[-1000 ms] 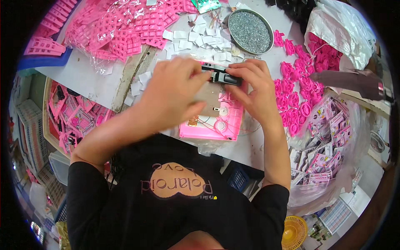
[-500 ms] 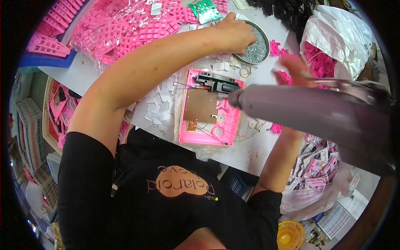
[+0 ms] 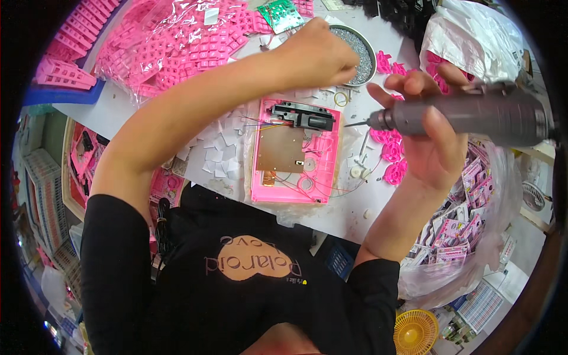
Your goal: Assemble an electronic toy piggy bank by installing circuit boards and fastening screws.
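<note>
My left hand (image 3: 322, 53) is closed at the near-left rim of a round metal bowl (image 3: 374, 62) full of small silvery screws (image 3: 358, 50). Its fingertips are hidden, so I cannot make out what they hold. My right hand (image 3: 435, 133) has thumb and fingers about a dark grey electric screwdriver (image 3: 473, 115), whose thin bit points left. Between my arms lies an open pink plastic casing (image 3: 257, 192). Inside it are a black plastic mechanism (image 3: 302, 115), a brown board (image 3: 281, 151) and thin wires.
Pink keypads (image 3: 171, 53) in clear plastic lie at the far left, beside a green circuit board (image 3: 281, 15). White paper pieces (image 3: 219, 157) are scattered left of the casing. Pink curled parts (image 3: 393, 151) and a white bag (image 3: 473, 35) are on the right.
The screwdriver has swung back from over the casing toward the right, and my right hand now shows around it. My left hand has shifted slightly left and nearer at the bowl.
</note>
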`<state>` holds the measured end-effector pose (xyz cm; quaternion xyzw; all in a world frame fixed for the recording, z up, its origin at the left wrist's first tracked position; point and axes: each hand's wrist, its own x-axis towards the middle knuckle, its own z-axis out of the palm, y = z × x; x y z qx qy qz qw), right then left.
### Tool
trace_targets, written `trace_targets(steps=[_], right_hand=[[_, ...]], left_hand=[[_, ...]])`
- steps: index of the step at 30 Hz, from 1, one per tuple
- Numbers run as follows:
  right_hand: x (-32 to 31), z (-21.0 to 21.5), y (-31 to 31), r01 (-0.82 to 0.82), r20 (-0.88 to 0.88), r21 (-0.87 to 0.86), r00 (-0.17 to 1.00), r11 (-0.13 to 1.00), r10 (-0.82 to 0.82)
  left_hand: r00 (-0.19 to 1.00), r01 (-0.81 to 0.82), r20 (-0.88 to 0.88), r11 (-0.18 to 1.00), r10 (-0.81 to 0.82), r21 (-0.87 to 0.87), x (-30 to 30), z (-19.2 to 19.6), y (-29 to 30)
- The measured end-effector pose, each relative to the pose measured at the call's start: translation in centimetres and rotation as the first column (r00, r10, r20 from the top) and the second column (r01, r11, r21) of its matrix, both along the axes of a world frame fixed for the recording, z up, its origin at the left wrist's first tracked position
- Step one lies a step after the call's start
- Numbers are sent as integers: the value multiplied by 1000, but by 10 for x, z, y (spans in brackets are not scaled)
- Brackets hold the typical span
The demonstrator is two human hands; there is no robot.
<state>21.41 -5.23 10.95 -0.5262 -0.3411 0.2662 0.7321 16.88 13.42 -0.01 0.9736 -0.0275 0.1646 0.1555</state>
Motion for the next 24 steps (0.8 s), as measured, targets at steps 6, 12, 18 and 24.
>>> trace_targets(steps=[6,12,18,24], right_hand=[[19,-31,-25,-299,69,365,953,882,294],[-5,-27,-16,-376,141,380,927,845,349],[-4,-46,-13,-357,121,469,932,808,342],[15,-58,-1,-197,81,371,980,907,180]], left_hand=[[979,48,205,956,13,-291,-93,15,-60],[981,23,178,851,83,-525,-110,7,-74],[972,-17,215,935,99,-354,-111,5,-75],[960,-247,88,951,266,-184,-98,-3,-70]])
